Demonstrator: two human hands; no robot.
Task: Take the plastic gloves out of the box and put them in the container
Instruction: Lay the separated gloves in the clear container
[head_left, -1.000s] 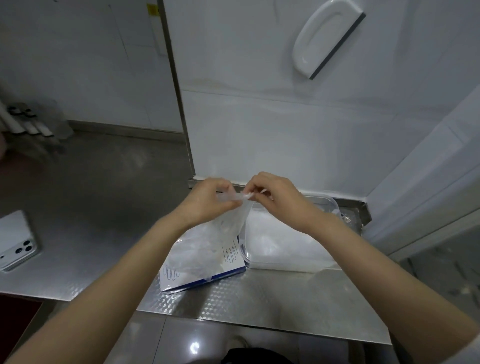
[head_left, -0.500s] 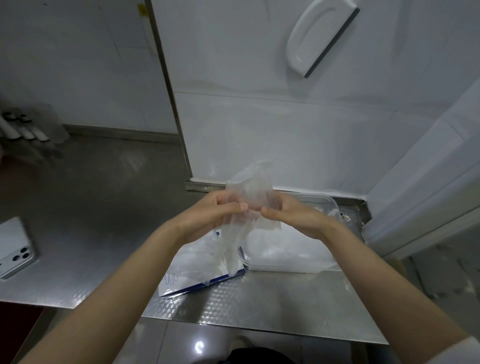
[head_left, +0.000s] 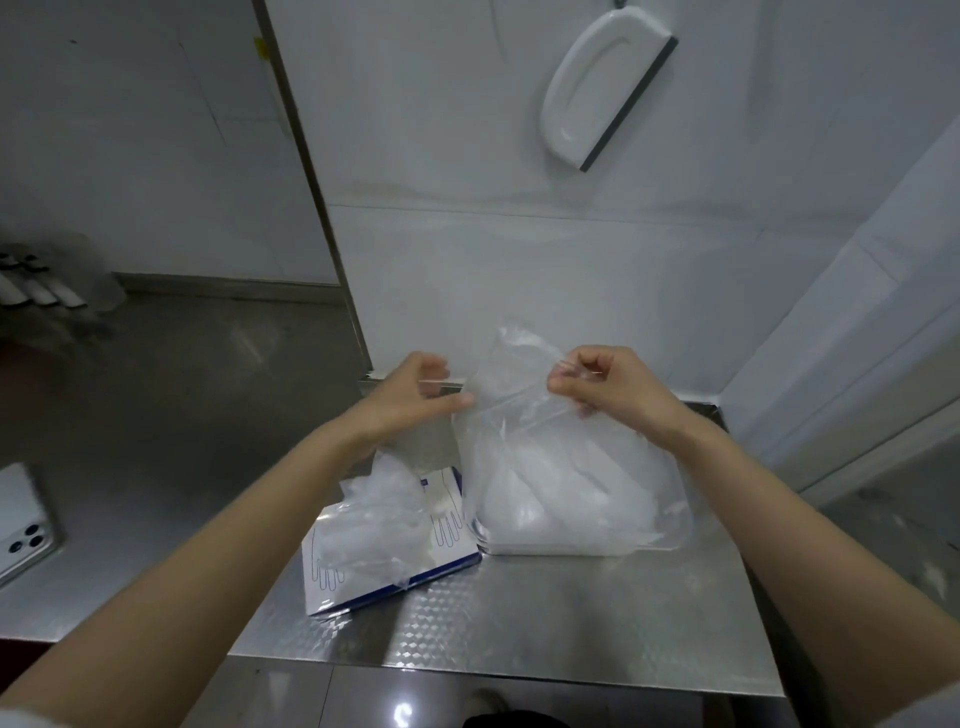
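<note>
Half a second ago the hands met close together; now they have drawn apart, stretching a plastic glove (head_left: 519, 374) between them. The left hand (head_left: 410, 397) pinches one thin edge with curled fingers, and the right hand (head_left: 613, 389) grips the other edge in a loose fist. The film hangs over the clear container (head_left: 571, 548) (already holding a white heap of gloves). The box (head_left: 318, 571) lies just left of it on the desk (head_left: 519, 623) — more gloves spilling from its top.

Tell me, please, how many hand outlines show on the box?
2 hand outlines: one at the near left corner of the box, one at its right edge; loose gloves may hide more.
</note>
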